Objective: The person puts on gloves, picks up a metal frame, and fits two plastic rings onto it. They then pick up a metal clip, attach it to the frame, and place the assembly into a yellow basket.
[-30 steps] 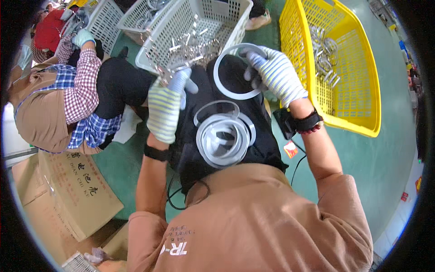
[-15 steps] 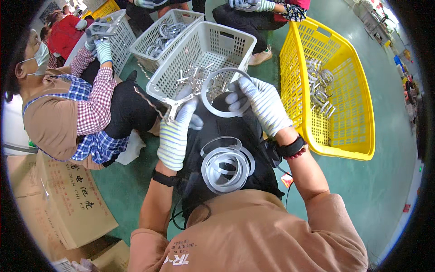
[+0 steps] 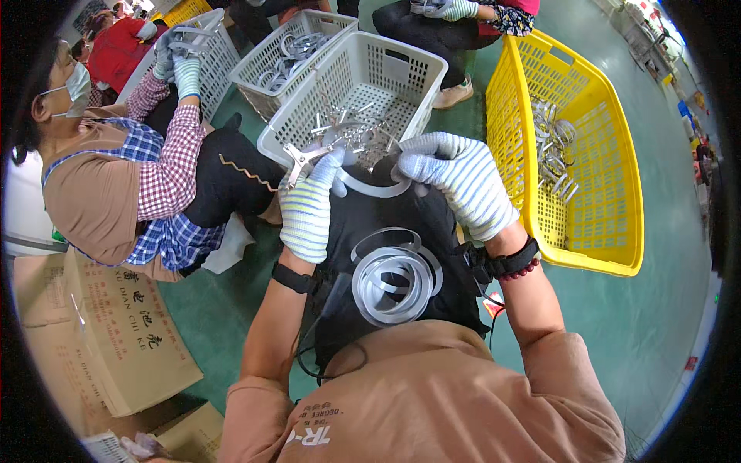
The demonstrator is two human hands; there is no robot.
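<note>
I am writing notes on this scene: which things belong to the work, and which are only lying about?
Apparently in the work:
Left hand with silver metal piece
Right hand with pale ring
Loose rings on lap
Grey crate
Yellow basket

Likely just nearby:
Cardboard box
Red-and-white item

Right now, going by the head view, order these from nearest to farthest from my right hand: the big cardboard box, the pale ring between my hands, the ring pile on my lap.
From your right hand:
1. Pale ring: at its fingertips, on the left.
2. Ring pile: on your lap.
3. Cardboard box: far left, lower down.
</note>
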